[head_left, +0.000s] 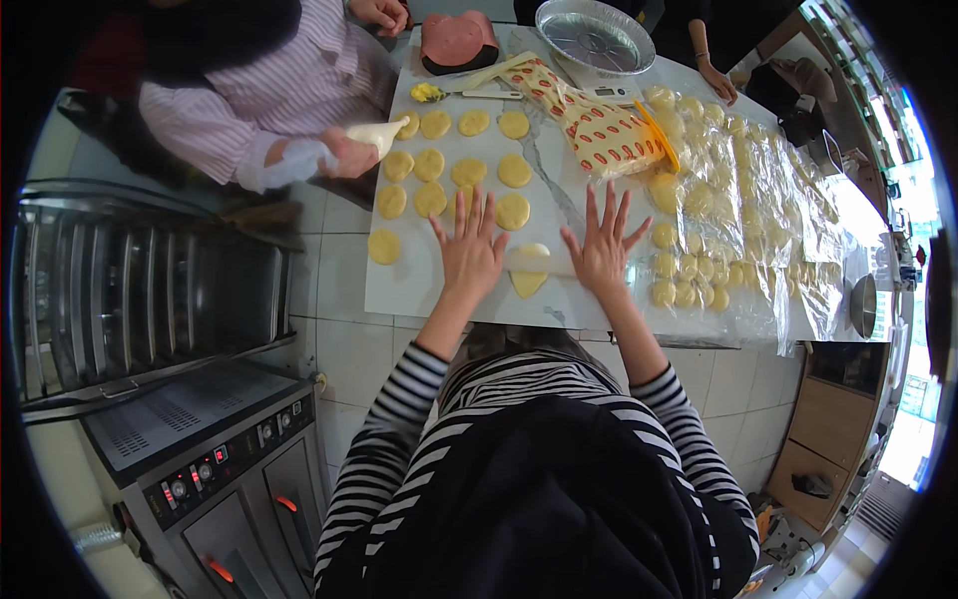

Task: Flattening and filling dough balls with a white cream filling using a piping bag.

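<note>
- One broad white table with grey veining [409, 290] bears everything worked on, with a white cylindrical rolling pin [559, 265] near its front edge.
- Right of the rolling pin, a clear, wrinkled plastic sheet [748, 210] covers rows of pale yellow dough balls [664, 265]; glare makes those farthest right hard to count.
- Both arms, in black-and-white striped sleeves [404, 384], reach forward and slant inward toward the rolling pin; the sleeves are pushed back to bare the lower forearms.
- Beyond the rolling pin, slightly to its right, lies a cream bag with red printed shapes [604, 130].
- The left hand [472, 250] and right hand [603, 250] lie palm down at the two ends of the rolling pin, fingers straight and fanned wide, pinching nothing. The palms hide those ends, so their contact cannot be seen.
- Left of and beyond the rolling pin, flat yellow dough rounds [513, 212] sit in uneven rows.
- Smallest, a flattened, tapering pale yellow dough piece [529, 286] lies under the rolling pin, midway between the hands, showing on both sides; its middle is covered.
</note>
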Demonstrator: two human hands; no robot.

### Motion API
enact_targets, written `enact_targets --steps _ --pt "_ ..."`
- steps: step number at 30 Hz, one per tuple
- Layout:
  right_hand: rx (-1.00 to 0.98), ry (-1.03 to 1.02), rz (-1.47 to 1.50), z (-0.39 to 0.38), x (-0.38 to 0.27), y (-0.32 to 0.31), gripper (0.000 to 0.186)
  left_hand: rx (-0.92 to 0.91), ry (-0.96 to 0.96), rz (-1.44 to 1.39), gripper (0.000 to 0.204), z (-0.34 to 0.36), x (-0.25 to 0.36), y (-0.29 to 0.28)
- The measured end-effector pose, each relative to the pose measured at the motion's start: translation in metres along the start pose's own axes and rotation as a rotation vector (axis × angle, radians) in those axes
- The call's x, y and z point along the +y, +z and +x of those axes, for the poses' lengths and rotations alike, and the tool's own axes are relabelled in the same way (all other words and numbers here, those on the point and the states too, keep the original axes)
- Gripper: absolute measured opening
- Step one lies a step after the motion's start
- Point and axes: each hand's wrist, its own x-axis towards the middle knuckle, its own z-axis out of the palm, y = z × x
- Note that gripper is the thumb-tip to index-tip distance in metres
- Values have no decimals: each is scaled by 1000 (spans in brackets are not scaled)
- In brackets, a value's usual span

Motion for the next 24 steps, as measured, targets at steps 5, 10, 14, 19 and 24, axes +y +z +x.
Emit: enact_targets --steps 5,10,14,19,24 --pt "99 -3 0 19 -6 0 68 175 -55 -58 60 20 -7 8" --pt "-145 -62 100 -50 -6 -10 65 100 5 -179 57 -44 6 3" --pt "-352 -60 469 -64 5 -14 54 68 35 -374 39 -90 5 7" --pt "-206 1 902 -15 5 -13 38 317 32 -403 32 -131 -11 22" --pt "-501 -235 753 4 -20 -11 31 367 -30 -239 32 -184 -43 21"
